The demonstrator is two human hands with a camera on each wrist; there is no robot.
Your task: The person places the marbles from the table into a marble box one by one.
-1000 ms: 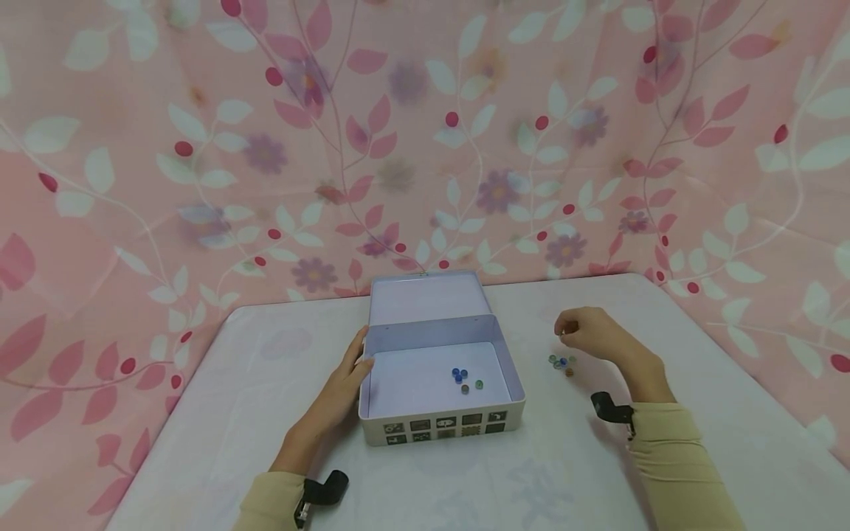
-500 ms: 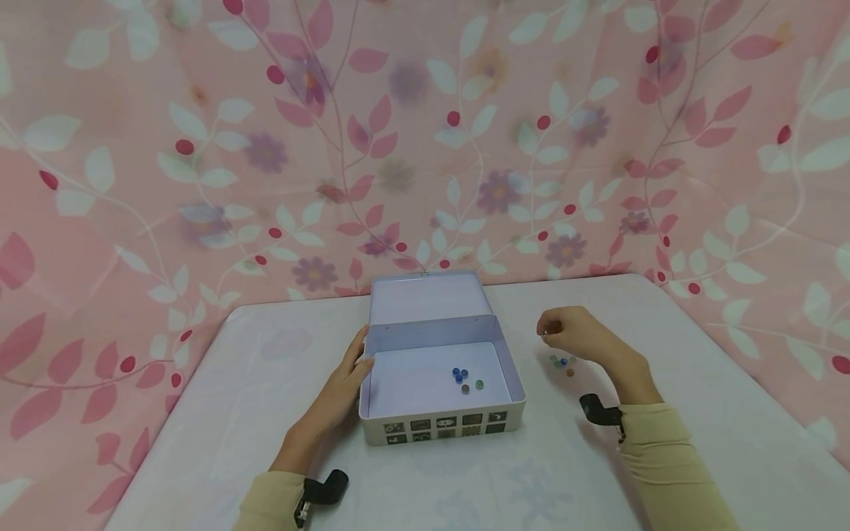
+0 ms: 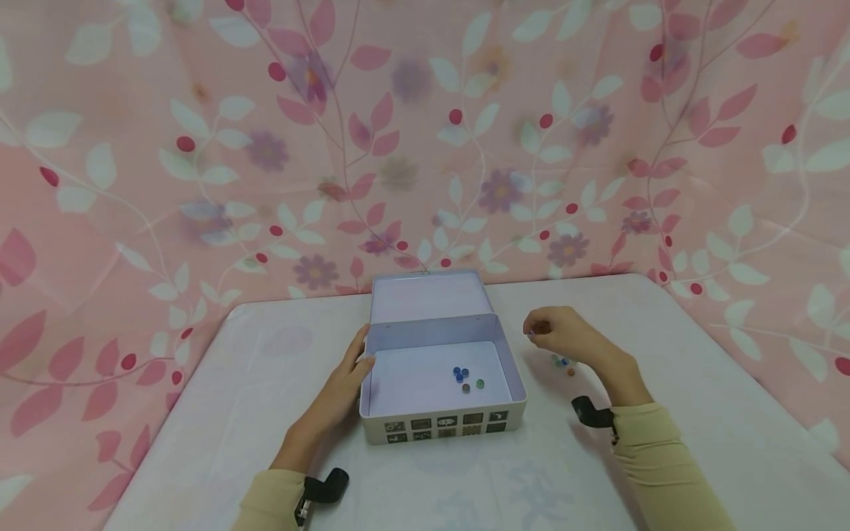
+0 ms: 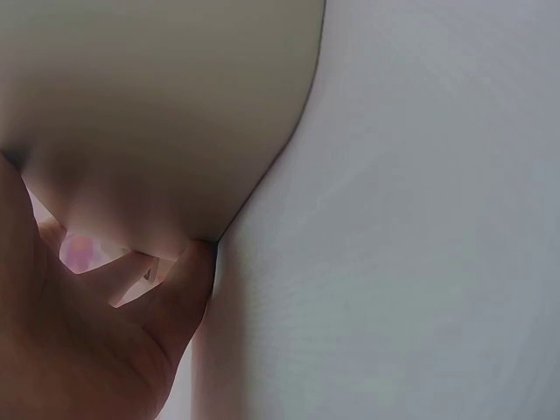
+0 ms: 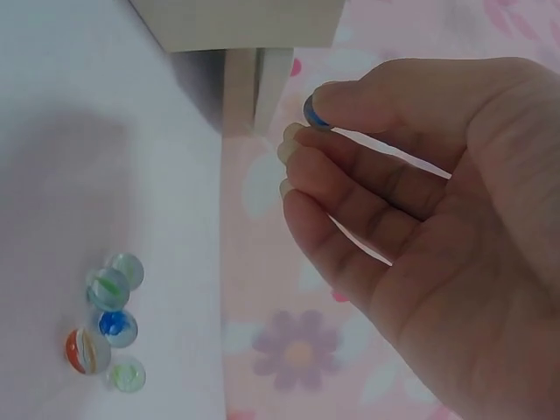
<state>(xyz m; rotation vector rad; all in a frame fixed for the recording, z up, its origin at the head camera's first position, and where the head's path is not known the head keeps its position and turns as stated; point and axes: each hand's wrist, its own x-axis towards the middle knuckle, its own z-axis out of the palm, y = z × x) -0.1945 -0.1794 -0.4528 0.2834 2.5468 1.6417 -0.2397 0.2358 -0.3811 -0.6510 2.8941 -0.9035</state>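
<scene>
In the head view a pale rectangular tin box (image 3: 438, 424) with small dark square pictures on its front stands on the table, its hinged lid (image 3: 428, 296) raised at the back. Blue, green and brownish marbles (image 3: 460, 376) lie on its floor. My left hand (image 3: 341, 383) holds the box's left side, thumb at the rim; the left wrist view shows its fingers against the outer wall (image 4: 166, 114). My right hand (image 3: 564, 333) is in the air right of the box, pinching a blue marble (image 5: 314, 113) between thumb and fingertips.
Several loose glass marbles (image 5: 108, 290), green, blue and orange-striped, lie in a small cluster on the white tablecloth (image 3: 531, 472), below and behind my right hand. A pink floral curtain (image 3: 425, 184) hangs behind the table.
My right hand has moved left toward the box with the marble, away from over the loose cluster. The left hand and the box have stayed put.
</scene>
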